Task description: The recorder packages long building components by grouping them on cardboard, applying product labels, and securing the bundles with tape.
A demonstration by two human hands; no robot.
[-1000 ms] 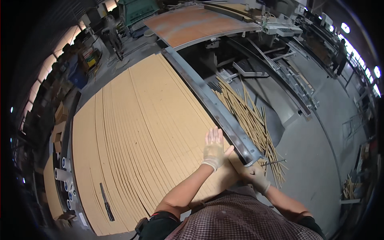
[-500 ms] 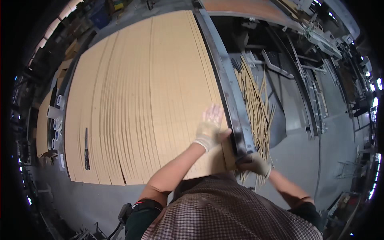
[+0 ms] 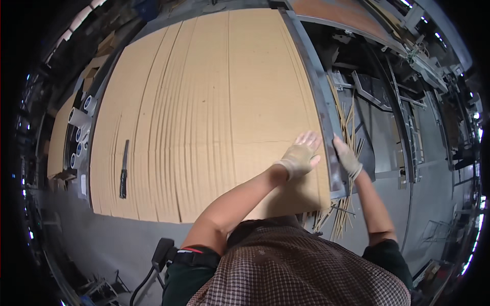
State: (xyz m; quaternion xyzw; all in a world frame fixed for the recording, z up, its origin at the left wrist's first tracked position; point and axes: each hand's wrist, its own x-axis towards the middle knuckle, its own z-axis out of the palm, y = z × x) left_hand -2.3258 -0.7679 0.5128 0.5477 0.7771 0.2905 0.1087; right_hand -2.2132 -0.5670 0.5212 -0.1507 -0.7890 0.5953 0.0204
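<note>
The stack of cardboard sheets (image 3: 214,112) lies flat across the bench, fanned so that each sheet's long edge shows as a step, running from the near left to the far right. The left hand (image 3: 298,158), in a thin pale glove, rests palm down with its fingers spread on the top sheet near its right near corner. The right hand (image 3: 348,159), gloved the same way, lies just beside it on the grey metal rail (image 3: 319,102) that borders the stack's right side; its fingers seem laid along the rail, but I cannot tell whether they grip it.

A second ago the left hand lay flat further in from the rail and the right hand sat low by the stack's near corner; now the right has come up onto the rail and the two hands are close together at the sheet's edge, which suggests the top sheet is being squared against that rail.

Right of the rail, thin cardboard offcut strips (image 3: 347,132) lie heaped in a trough and spill down near the person. A dark knife (image 3: 123,171) lies on the left part of the stack, and rolls of tape (image 3: 80,137) stand past its left edge.
</note>
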